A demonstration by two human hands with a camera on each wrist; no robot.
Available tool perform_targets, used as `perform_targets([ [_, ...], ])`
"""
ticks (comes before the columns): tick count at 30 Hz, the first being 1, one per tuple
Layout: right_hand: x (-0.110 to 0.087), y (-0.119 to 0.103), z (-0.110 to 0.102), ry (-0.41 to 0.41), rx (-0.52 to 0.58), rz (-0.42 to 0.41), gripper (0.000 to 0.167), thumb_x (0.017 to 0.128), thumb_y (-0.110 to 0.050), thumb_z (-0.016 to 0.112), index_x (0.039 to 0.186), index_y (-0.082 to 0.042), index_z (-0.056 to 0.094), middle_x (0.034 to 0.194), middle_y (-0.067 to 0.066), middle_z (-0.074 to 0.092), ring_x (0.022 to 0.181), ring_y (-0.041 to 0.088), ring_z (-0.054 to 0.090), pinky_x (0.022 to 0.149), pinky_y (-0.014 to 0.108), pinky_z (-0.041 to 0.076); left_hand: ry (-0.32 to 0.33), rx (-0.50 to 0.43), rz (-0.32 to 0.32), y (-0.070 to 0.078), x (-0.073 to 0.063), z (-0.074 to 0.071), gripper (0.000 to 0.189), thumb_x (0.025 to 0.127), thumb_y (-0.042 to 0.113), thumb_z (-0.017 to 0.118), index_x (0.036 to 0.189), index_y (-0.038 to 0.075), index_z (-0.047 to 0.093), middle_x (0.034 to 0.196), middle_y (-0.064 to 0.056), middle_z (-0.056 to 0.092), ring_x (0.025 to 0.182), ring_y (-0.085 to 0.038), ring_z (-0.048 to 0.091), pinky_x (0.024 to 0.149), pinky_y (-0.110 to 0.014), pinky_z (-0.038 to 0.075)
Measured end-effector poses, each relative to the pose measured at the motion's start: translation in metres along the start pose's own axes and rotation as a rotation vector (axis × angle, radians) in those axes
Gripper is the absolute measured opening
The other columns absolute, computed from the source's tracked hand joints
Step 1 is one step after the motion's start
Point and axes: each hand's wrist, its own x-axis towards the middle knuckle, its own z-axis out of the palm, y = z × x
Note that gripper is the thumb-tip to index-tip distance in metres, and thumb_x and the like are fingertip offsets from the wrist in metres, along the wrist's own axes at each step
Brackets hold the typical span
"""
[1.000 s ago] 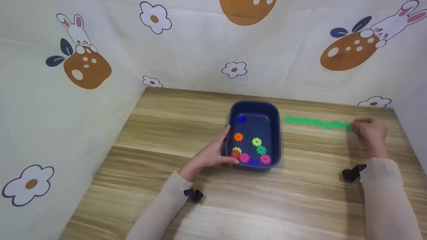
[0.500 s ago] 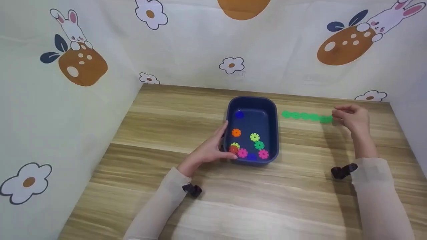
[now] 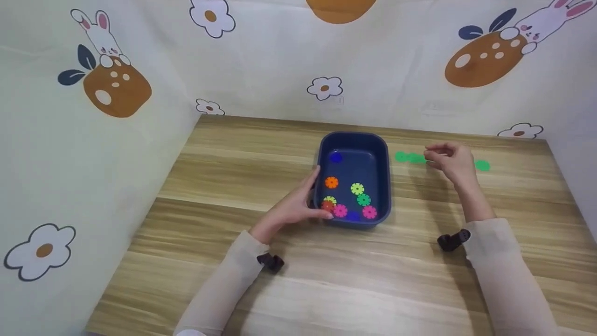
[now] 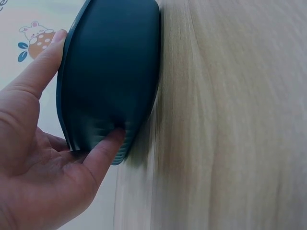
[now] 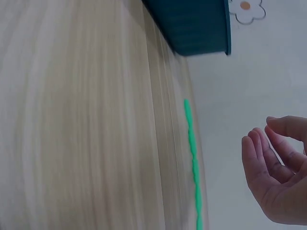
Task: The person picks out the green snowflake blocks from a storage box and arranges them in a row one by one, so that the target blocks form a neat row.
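My left hand (image 3: 294, 205) grips a dark blue rectangular plastic bin (image 3: 385, 196) by its near left corner, thumb over the rim and fingers along the side. Inside lie several notched plastic discs: a pink disc (image 3: 369, 212), an orange disc (image 3: 331, 182), others yellow, green, red and blue. To the bin's right, a row of green discs (image 3: 413, 158) lies on the table. My right hand (image 3: 454, 165) hovers above that row, fingers loosely bent with nothing between them in the right wrist view, and hides the row's middle from the head camera.
The wooden table (image 3: 224, 186) backs onto a pale cloth wall (image 3: 261, 60) printed with rabbits, oranges and flowers. A similar cloth panel (image 3: 42, 163) rises along the left side. Each sleeve carries a small black wrist camera (image 3: 453, 240).
My right hand has moved left along the green row, from its right end toward the bin, uncovering a disc at that end. The left hand stays on the bin.
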Motion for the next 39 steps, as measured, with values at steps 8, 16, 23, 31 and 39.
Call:
perform_targets([
  [8,0.004,-0.001,0.034,-0.065,0.038,-0.033,0.037,0.094,-0.006,0.065,0.123,0.016,0.056,0.084,-0.020,0.066,0.078,-0.006,0.067,0.076,0.016,0.058,-0.003,0.006,0.018,-0.002,0.000,0.000,0.124,0.076,0.037,0.087,0.162,0.019,-0.001,0.170,-0.010,0.001,0.156,-0.030,0.013,0.126,-0.049,0.016],
  [16,-0.004,-0.013,0.059,-0.104,0.044,-0.074,0.034,0.092,-0.004,0.068,0.117,0.017,0.059,0.083,-0.016,0.067,0.077,-0.005,0.067,0.076,0.018,0.059,0.001,0.010,0.025,-0.003,0.001,0.000,0.124,0.076,0.038,0.087,0.162,0.021,-0.002,0.170,-0.009,0.002,0.156,-0.030,0.013,0.126,-0.049,0.016],
  [23,-0.013,-0.024,0.074,-0.138,-0.005,-0.104,0.032,0.091,-0.006,0.070,0.116,0.013,0.063,0.085,-0.016,0.067,0.078,-0.002,0.069,0.075,0.019,0.060,0.002,0.002,0.015,-0.002,0.000,0.000,0.124,0.076,0.036,0.087,0.162,0.022,-0.002,0.170,-0.008,0.002,0.155,-0.030,0.014,0.126,-0.048,0.017],
  [31,-0.022,-0.030,0.100,-0.263,-0.007,-0.127,0.027,0.092,-0.001,0.066,0.114,0.013,0.063,0.097,0.008,0.071,0.083,0.005,0.070,0.076,0.021,0.060,-0.001,-0.019,0.023,-0.002,0.000,0.000,0.123,0.077,0.035,0.087,0.162,0.020,-0.001,0.170,-0.010,0.001,0.156,-0.030,0.013,0.126,-0.048,0.016],
  [39,-0.031,-0.030,0.130,-0.469,-0.248,-0.164,0.032,0.096,-0.011,0.064,0.123,0.006,0.062,0.115,0.024,0.068,0.096,0.021,0.067,0.082,0.029,0.057,-0.004,-0.046,0.028,-0.004,0.000,0.002,0.122,0.078,0.032,0.086,0.162,0.020,-0.002,0.170,-0.007,0.002,0.155,-0.029,0.016,0.126,-0.048,0.018],
])
